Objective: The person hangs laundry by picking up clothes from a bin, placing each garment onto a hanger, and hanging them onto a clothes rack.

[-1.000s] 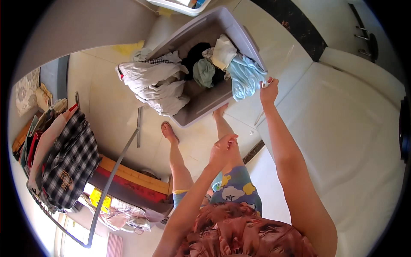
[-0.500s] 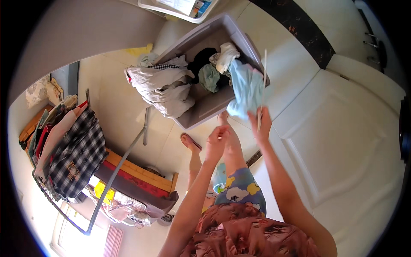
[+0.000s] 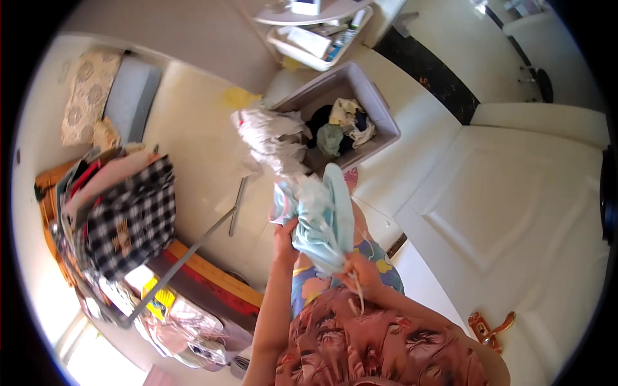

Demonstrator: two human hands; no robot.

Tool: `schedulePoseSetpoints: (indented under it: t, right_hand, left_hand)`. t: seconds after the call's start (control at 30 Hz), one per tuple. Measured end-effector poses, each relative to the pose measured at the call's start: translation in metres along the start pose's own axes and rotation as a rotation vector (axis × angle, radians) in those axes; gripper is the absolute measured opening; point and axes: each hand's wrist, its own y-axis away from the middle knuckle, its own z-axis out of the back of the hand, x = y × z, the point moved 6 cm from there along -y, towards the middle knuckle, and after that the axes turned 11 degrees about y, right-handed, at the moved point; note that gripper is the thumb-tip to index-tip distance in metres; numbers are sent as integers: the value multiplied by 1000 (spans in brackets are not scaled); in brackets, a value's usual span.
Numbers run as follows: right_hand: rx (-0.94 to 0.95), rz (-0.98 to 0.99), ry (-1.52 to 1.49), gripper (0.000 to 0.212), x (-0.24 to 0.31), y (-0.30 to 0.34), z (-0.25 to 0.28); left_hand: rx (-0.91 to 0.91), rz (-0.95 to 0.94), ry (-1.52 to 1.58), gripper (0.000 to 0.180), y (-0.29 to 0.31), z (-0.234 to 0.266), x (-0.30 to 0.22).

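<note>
A light blue garment (image 3: 315, 225) with white patches is stretched between my two hands, in front of my lap. My left hand (image 3: 285, 239) is closed on its left side, close to a pinkish trim. At its lower right end my right hand (image 3: 362, 271) grips the cloth, and a thin white piece (image 3: 359, 296), a cord or part of a hanger, dangles from those fingers. Beyond the garment stands a grey-brown plastic bin (image 3: 380, 138) with crumpled clothes (image 3: 331, 138) inside. White-grey clothing (image 3: 273, 138) drapes over the bin's left side.
On the left, a metal rack (image 3: 187, 257) carries hung clothes, among them a black checked shirt (image 3: 132, 206). A white door (image 3: 502, 212) with a brass handle (image 3: 491, 329) is at the right. Behind the bin sits a white basket (image 3: 322, 61) of small items.
The light blue garment has come from the bin toward my body. My left hand, earlier away from it, now holds it too. The view has shifted, showing more of the room.
</note>
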Motion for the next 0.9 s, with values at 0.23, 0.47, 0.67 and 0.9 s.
schedulePoseSetpoints:
  t: [0.23,0.47,0.67,0.9]
  right_hand:
    - [-245,48,-65,35,41,25,-18]
    - [-268,356,-267,36,184,-7,-38]
    - [-68,204,-226,19,246,-44,-66]
    - [161,161,-452,15,269,-68,-64]
  left_hand:
    - [204,-232,596,46,110,-8,-77]
    - [301,-594,-9,46,216,5,-106]
    - [52,-772,-170,54,279,41,-138]
    - [214,-1096,464,41,355,98,-205]
